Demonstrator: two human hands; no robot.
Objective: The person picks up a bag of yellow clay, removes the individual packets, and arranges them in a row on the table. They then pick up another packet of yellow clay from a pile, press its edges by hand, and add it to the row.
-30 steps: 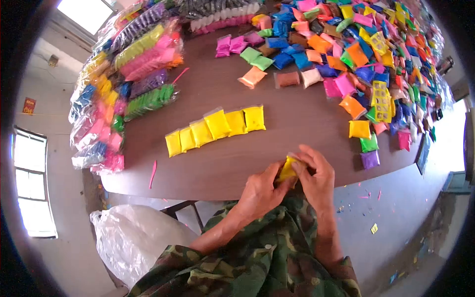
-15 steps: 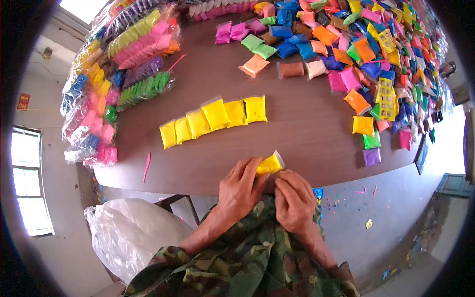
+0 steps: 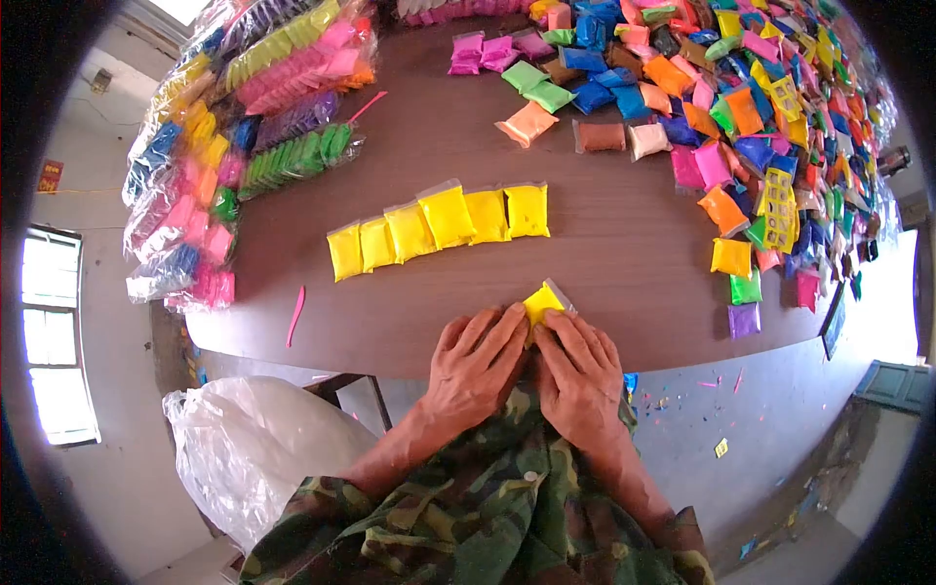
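Note:
A small clear plastic packet with yellow filling (image 3: pixel 542 302) is held between both hands at the table's front edge. My left hand (image 3: pixel 480 359) has its fingers closed against the packet's left side. My right hand (image 3: pixel 577 369) presses its fingertips on the packet's lower right part, covering it; the thumbs are mostly hidden. Beyond the hands lies an overlapping, slightly slanted row of several similar yellow packets (image 3: pixel 448 214) on the brown table (image 3: pixel 624 253).
Bagged stacks of coloured packets (image 3: pixel 292 161) line the table's left side. A big loose pile of mixed packets (image 3: pixel 673 83) covers the back right. A pink strip (image 3: pixel 295 316) lies at the front left. Below the table edge hangs or stands a white plastic bag (image 3: pixel 263 439).
Both hands have drawn closer together on the yellow packet, the right fingers moving up onto its face. The whole view has shifted slightly, with the table's contents appearing further right.

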